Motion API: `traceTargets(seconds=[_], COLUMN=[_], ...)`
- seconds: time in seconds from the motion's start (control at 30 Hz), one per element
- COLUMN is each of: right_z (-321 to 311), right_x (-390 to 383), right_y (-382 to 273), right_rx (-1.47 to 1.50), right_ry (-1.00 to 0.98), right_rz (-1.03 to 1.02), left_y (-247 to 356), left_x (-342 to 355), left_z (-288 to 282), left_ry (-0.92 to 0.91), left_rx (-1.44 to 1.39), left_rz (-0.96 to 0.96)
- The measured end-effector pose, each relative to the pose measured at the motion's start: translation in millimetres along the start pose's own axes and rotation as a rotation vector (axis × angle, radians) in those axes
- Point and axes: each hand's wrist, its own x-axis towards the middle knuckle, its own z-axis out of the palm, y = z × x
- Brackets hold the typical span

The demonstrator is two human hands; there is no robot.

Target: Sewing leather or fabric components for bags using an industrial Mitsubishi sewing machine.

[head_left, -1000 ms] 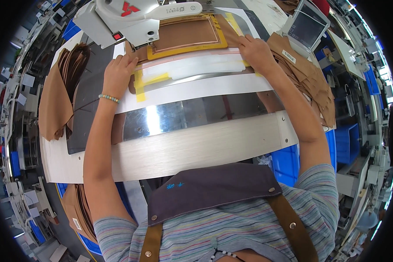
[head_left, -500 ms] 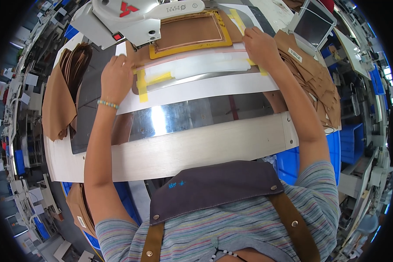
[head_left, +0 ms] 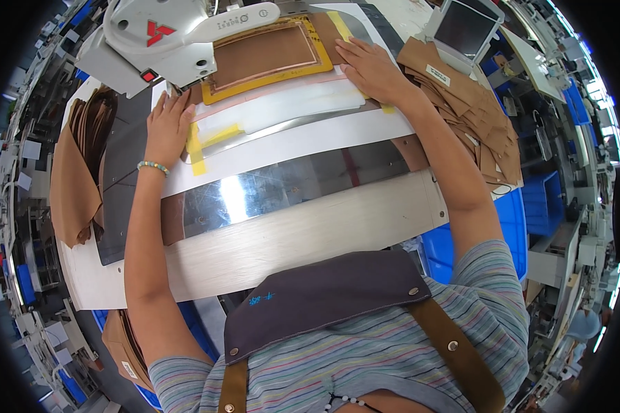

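Observation:
A yellow rectangular frame point(head_left: 271, 83) lies over brown fabric point(head_left: 258, 57) beside the sewing machine's head. My left hand point(head_left: 167, 129) rests palm down at the left end of the work, fingers stretched out, just left of the frame. On the right, my right hand point(head_left: 373, 72) lies flat with spread fingers beside the frame's right end, near a strip of yellow tape point(head_left: 339, 26). Between the hands runs a translucent white strip point(head_left: 282, 110), taped down in front of the frame. What lies under my palms is hidden.
The white sewing machine point(head_left: 160, 43) overhangs the back left. Folded brown pieces point(head_left: 74, 186) hang at the left; a pile of brown pieces point(head_left: 461, 107) lies at the right, below a screen point(head_left: 463, 29). A shiny metal plate point(head_left: 282, 182) is in front. Blue bins point(head_left: 544, 206) stand lower right.
Both hands have gone from curled fingers at the work's ends to flat, stretched fingers. The whole view has shifted and turned slightly, so the table appears further left.

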Motion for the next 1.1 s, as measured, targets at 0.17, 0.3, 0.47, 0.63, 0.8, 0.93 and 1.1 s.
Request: traceTargets(seconds=[0.17, 0.3, 0.47, 0.63, 0.8, 0.93, 1.1], right_z=[-16, -24, -23, -30, -37, -22, -35], right_x=[-31, -50, -53, -53, -55, -58, -57], right_y=[17, 8, -9, -13, -18, -13, -5], right_rx=[-0.054, 0.041, 0.078, 0.151, 0.170, 0.115, 0.220], right_ry=[0.130, 0.092, 0.127, 0.157, 0.205, 0.283, 0.237], right_rz=[0.037, -0.053, -0.051, -0.035, 0.014, -0.036, -0.023], left_y=[13, 29, 32, 30, 30, 41, 28], left_x=[0, -24, -30, -29, -34, -32, -38], left_z=[-10, -25, -27, -24, -28, -29, -23], left_ry=[0.098, -0.008, -0.019, 0.016, 0.047, 0.154, 0.055], left_rx=[0.104, 0.085, -0.063, -0.184, -0.173, -0.102, -0.040], left_rz=[0.146, 0.165, 0.130, 0.173, 0.139, 0.120, 0.115])
